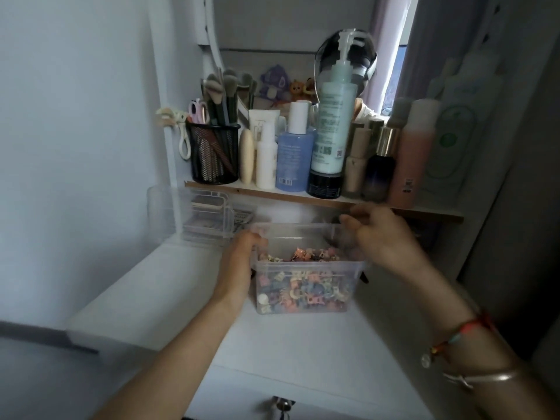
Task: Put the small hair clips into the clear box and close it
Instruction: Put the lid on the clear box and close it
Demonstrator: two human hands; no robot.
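The left hand [242,256] is closing its grip over the left rim of the lidless clear box [297,237]; the right hand [381,237] is curling at its far right corner, grip too blurred to tell. The box, holding colourful hair clips [303,292], is sitting on the white surface [169,286] beneath a shelf [272,194].

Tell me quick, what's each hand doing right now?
Left hand: grips the box by its left rim.
Right hand: curled over the box's right rim; grip cannot be told.
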